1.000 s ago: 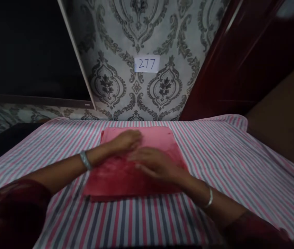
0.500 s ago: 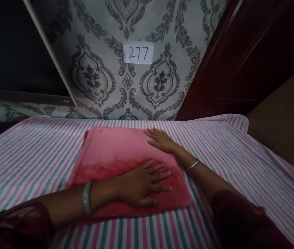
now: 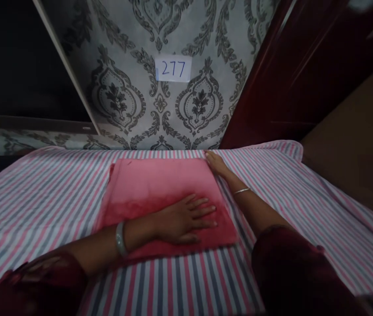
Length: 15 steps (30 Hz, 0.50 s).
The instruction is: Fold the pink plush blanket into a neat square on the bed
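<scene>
A folded pink cloth [image 3: 160, 177], light pink at the far part and deeper red nearer me, lies in a roughly square stack. My left hand [image 3: 181, 219] rests flat on its near part with the fingers spread, a pale bangle at the wrist. At the far right corner of the cloth, my right hand [image 3: 217, 164] touches the edge. Its fingers look stretched out and point away to the left, partly hidden by the back of the hand. A thin bracelet circles that wrist.
A striped pink, grey and white sheet [image 3: 54, 206] covers the surface below. Behind it stands a patterned wall [image 3: 120, 101] with a paper marked 277 [image 3: 173, 69]. A dark red panel [image 3: 272, 87] rises at the right, and a dark screen-like panel [image 3: 24, 66] at the left.
My right hand has slid from the top of the cloth to its far right edge and turned more onto its side. The left hand stays spread on the cloth.
</scene>
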Each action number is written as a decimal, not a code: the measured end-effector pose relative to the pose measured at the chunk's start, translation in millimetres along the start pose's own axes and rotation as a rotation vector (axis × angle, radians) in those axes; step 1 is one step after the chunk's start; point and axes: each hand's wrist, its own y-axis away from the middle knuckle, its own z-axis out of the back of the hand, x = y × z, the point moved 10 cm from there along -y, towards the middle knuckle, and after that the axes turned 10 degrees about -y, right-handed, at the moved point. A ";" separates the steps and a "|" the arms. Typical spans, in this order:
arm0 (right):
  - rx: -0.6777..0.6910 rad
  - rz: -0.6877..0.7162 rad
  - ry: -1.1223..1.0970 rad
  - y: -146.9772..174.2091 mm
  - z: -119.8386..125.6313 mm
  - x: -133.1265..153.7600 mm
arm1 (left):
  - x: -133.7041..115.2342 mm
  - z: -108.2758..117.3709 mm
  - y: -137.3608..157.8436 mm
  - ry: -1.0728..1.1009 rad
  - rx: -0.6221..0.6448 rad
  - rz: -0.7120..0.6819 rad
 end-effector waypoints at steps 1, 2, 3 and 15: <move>-0.036 -0.012 -0.032 12.0 7.9 0.5 | 0.0 -0.9 -1.5 -0.012 0.001 -0.005; -0.068 -0.035 -0.087 26.2 14.2 -0.6 | -0.1 -1.6 -3.3 -0.021 0.003 -0.010; -0.095 -0.071 -0.161 42.1 18.5 -3.3 | -0.4 -1.8 -5.4 -0.025 0.007 -0.013; -0.085 -0.178 -0.342 192.0 8.1 -16.1 | 36.1 85.7 144.0 -0.116 -0.342 0.820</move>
